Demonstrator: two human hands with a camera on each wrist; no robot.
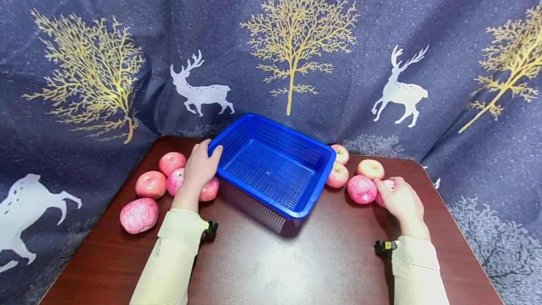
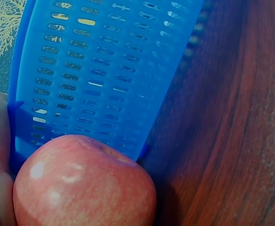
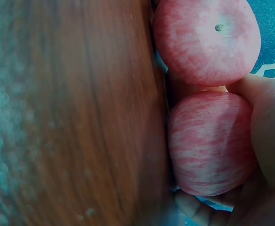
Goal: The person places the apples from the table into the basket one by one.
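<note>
My left hand (image 1: 198, 166) grips the left rim of a blue perforated plastic basket (image 1: 271, 171), its thumb over the edge. Nothing lies inside the basket. Just under that hand, a red apple (image 2: 85, 183) sits against the basket's side. On the right, my right hand (image 1: 404, 204) holds a pink-red apple (image 3: 212, 143), with fingers and thumb around it. A striped apple (image 1: 362, 189) is right beside the held one, and a yellowish apple (image 1: 370, 169) stands behind them.
Several apples (image 1: 151, 184) are grouped at the table's left side. Two more apples (image 1: 337, 175) stand by the basket's right end. The brown wooden table (image 1: 296, 267) ends at a dark curtain (image 1: 262, 93) printed with deer and trees.
</note>
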